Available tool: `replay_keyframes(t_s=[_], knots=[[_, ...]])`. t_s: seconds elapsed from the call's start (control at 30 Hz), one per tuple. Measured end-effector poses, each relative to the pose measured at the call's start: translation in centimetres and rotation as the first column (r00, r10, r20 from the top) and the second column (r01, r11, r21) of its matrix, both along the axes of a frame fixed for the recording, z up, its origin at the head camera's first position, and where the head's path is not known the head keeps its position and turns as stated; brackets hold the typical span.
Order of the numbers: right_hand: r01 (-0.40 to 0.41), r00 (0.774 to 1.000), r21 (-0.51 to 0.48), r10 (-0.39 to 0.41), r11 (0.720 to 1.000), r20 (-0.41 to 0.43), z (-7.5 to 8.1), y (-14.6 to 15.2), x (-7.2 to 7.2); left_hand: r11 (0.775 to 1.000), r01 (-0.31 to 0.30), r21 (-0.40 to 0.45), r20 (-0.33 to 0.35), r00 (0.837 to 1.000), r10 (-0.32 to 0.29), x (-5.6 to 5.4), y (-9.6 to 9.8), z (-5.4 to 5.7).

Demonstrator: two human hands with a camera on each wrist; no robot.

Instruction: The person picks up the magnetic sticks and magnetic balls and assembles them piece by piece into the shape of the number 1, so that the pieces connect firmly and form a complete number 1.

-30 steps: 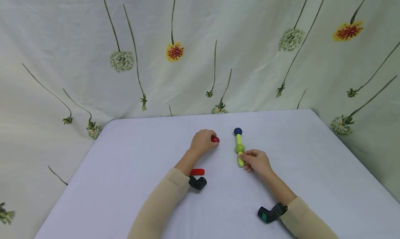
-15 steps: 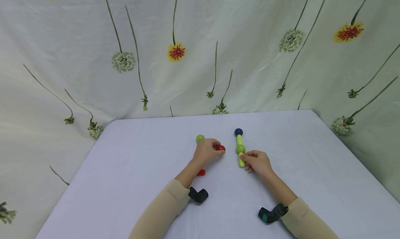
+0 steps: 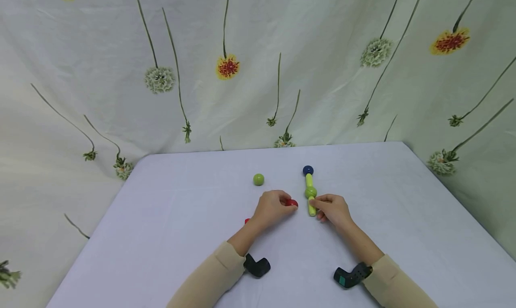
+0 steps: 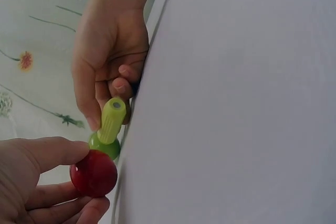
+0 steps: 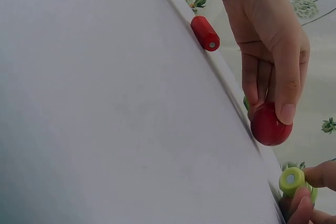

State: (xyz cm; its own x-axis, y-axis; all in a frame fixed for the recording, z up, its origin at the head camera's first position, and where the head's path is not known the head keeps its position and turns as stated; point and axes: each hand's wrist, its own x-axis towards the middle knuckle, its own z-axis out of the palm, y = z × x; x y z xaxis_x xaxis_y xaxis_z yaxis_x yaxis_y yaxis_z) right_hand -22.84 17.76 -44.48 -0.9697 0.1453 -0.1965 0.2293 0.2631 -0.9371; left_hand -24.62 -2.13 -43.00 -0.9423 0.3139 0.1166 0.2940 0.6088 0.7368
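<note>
My left hand (image 3: 275, 208) pinches a glossy red ball (image 3: 292, 203) between thumb and fingers, just left of the chain's near end. Thumb and fingertips of my right hand (image 3: 333, 209) grip a yellow-green magnetic stick (image 3: 312, 210). That stick joins a green ball (image 3: 310, 192), beyond which come a second yellow-green stick (image 3: 309, 180) and a dark blue ball (image 3: 308, 170), all in one line. A grey magnet disc (image 4: 116, 105) shows in the held stick's free end. In the left wrist view the red ball overlaps the chain's green ball.
A loose green ball (image 3: 258, 179) lies on the white-covered table (image 3: 185, 200), beyond my left hand. One red stick (image 5: 203, 32) lies on the table, mostly hidden by my left forearm in the head view. Flower-patterned cloth (image 3: 322, 75) hangs behind.
My left hand has carried the red ball nearer to me and rightward, towards the chain's near stick. This uncovers the loose green ball. My right hand and the chain keep their place.
</note>
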Motion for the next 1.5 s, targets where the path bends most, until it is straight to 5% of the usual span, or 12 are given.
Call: replay_keyframes(t_s=[0.27,0.73,1.07,1.5], knots=[[0.000,1.000,-0.012,0.000,1.000,0.000,-0.2,0.0,-0.2,1.000,0.002,-0.005,0.063,0.998,-0.002,1.2,0.6,-0.1],[0.015,1.000,-0.063,-0.016,0.998,-0.003,0.2,-0.2,-0.3,0.995,0.046,0.091,0.048,0.998,-0.051,3.0,2.0,-0.5],[0.017,1.000,-0.109,-0.019,0.994,-0.017,0.0,-0.7,-0.9,0.996,0.008,0.093,-0.008,1.000,-0.007,3.8,2.8,-0.9],[0.026,1.000,-0.125,-0.027,0.992,-0.005,0.0,-0.8,-0.8,0.993,-0.044,0.111,-0.003,0.999,0.044,3.9,3.4,-1.0]])
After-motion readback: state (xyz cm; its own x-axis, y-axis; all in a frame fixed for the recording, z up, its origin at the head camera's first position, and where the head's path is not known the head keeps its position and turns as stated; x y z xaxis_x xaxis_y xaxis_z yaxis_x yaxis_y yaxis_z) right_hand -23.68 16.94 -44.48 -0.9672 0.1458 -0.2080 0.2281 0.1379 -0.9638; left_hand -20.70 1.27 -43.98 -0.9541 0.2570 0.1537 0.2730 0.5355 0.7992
